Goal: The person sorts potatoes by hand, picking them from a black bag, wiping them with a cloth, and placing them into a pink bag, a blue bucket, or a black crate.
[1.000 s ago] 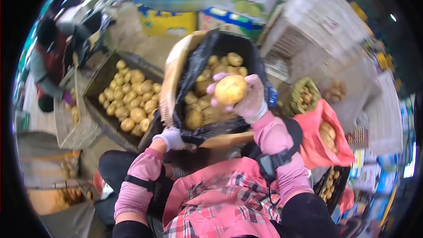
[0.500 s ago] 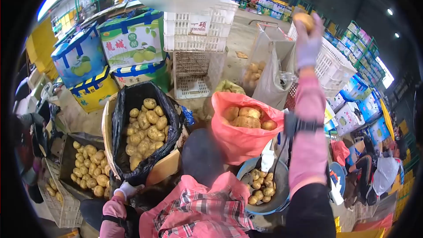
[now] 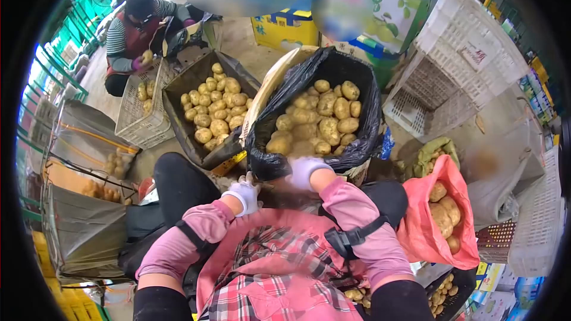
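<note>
A black-bag-lined box (image 3: 259, 153) full of potatoes (image 3: 327, 120) stands in front of me. My right hand (image 3: 309, 172), in a pale glove, is at the bag's near rim, its fingers smeared by motion and partly hidden. Lower left, my left hand (image 3: 242, 195) in a white glove is near the box's front corner, fingers partly spread. A blurred round brown shape (image 3: 485, 160) hangs in front of the translucent sack (image 3: 505, 185) at right. Beside my right knee, a red bag (image 3: 416, 220) holds large potatoes (image 3: 443, 217).
Left of the black-lined box is another box of potatoes (image 3: 217, 104). A co-worker (image 3: 140, 35) holds a potato over a white crate (image 3: 140, 122). Stacked white crates (image 3: 467, 47) stand at the right rear, with a green mesh bag (image 3: 431, 153) in front.
My right hand has come down from high on the right to the black-lined box, without the potato it held. The view has swung left, showing the co-worker.
</note>
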Action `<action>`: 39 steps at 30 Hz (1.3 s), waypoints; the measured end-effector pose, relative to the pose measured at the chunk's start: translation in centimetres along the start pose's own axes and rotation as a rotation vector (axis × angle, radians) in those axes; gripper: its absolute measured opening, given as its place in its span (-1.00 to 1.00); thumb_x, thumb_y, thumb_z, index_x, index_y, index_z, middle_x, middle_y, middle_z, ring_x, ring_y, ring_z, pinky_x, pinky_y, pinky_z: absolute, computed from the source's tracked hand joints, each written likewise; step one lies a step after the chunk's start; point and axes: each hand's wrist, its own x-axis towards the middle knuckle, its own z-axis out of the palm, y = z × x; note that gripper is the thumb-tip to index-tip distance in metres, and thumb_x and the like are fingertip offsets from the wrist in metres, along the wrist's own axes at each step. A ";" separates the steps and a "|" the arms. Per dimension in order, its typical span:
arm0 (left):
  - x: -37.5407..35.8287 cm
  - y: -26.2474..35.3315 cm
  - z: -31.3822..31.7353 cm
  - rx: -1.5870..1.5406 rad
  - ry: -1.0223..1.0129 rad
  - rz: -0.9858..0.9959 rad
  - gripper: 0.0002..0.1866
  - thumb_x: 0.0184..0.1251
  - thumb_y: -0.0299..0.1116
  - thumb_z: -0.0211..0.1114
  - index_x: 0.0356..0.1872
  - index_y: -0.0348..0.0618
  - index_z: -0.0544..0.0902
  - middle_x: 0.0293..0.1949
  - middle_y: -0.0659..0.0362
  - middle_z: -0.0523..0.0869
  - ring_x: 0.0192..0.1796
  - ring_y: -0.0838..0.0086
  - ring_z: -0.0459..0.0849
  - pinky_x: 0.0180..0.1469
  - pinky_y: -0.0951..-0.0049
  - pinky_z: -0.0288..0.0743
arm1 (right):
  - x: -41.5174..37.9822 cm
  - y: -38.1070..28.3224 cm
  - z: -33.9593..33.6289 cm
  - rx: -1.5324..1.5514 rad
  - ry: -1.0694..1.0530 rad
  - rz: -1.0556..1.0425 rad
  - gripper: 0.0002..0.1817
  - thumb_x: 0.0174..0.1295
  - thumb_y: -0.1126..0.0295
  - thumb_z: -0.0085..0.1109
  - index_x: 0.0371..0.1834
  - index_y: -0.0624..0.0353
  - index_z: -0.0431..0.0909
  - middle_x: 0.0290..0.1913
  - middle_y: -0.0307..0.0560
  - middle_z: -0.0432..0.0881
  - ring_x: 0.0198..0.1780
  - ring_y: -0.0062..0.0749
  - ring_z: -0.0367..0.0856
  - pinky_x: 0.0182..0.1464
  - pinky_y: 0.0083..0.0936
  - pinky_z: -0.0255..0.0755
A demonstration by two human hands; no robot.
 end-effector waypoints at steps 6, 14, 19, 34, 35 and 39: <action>-0.8 -1.1 -14.0 -0.234 0.460 0.142 -0.61 0.34 -0.01 0.28 -0.46 -0.14 0.68 -0.47 -0.07 0.71 -0.36 -0.03 0.72 -0.25 0.04 0.58 | -0.2 -2.9 1.6 -0.233 0.008 0.163 -0.08 0.11 0.21 0.36 0.50 0.42 0.18 0.17 0.20 0.67 0.16 0.05 0.69 0.10 0.03 0.53; 25.7 2.7 -16.8 -0.302 0.168 0.276 -0.55 0.29 0.01 0.26 0.06 -0.04 0.70 0.03 -0.07 0.75 0.10 -0.02 0.69 0.12 0.09 0.57 | -6.9 3.7 -6.8 0.308 0.407 0.046 -0.34 0.30 0.02 0.19 0.34 0.24 0.41 0.10 0.22 0.63 0.11 0.11 0.64 0.16 -0.10 0.49; 34.1 2.8 -13.1 -0.206 0.162 0.125 -0.45 0.14 0.09 0.38 0.07 -0.03 0.71 0.05 -0.02 0.75 0.11 0.02 0.71 0.14 0.08 0.57 | -6.0 8.2 -7.1 0.248 0.676 0.224 -0.38 0.34 0.03 0.15 0.33 0.23 0.40 0.13 0.17 0.60 0.15 0.05 0.61 0.21 -0.08 0.43; 12.5 0.3 -21.5 -2.016 -0.189 0.953 -0.01 0.28 -0.19 0.49 0.60 -0.07 0.03 0.46 0.10 0.34 0.41 0.28 0.48 0.31 0.27 0.56 | -3.1 7.3 -7.8 1.182 0.866 -0.119 -0.07 0.29 0.21 0.38 0.58 0.34 0.03 0.33 0.21 0.47 0.32 -0.12 0.52 0.34 -0.29 0.43; 10.9 0.4 -21.5 -2.018 -0.174 0.979 0.00 0.28 -0.19 0.50 0.61 -0.08 0.03 0.47 0.10 0.34 0.42 0.29 0.48 0.29 0.30 0.58 | -2.5 6.6 -7.3 1.422 0.891 -0.323 -0.04 0.28 0.26 0.41 0.58 0.36 -0.01 0.35 0.17 0.45 0.34 -0.19 0.50 0.35 -0.34 0.42; 7.4 0.8 -20.1 -2.100 -0.046 0.873 -0.01 0.27 -0.27 0.50 0.61 -0.07 0.04 0.47 0.13 0.35 0.40 0.32 0.50 0.26 0.41 0.61 | -3.4 4.5 -8.0 1.650 0.847 -0.528 -0.06 0.24 0.45 0.44 0.58 0.37 -0.01 0.37 0.02 0.40 0.34 -0.37 0.44 0.39 -0.43 0.37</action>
